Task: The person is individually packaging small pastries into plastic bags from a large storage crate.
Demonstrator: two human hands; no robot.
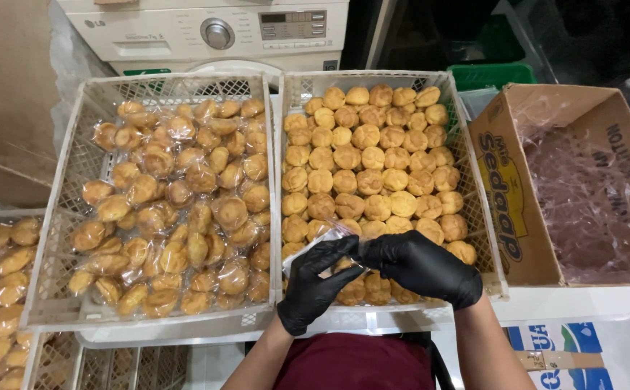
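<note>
Both hands in black gloves, low centre: left hand (320, 284) and right hand (420, 266) pinch a small clear plastic bag (322, 244) between them, fingers closed on it, just above the near edge of the right crate (488, 245) of bare round pastries (373, 162) (unwrapped, packed tight). Left crate (62, 238) beside it holds bagged pastries (178, 209). Right, a plastic-lined cardboard box (517, 209). Behind, a white washing machine (206, 32)

A: L hand (318, 278)? 
B: Black glove, fingers curled, tips pinched shut. Forearm bare, angled in from below.
A: R hand (420, 266)?
B: Black glove, fingertips meeting L's, pinched. Forearm bare, comes up from lower right.
</note>
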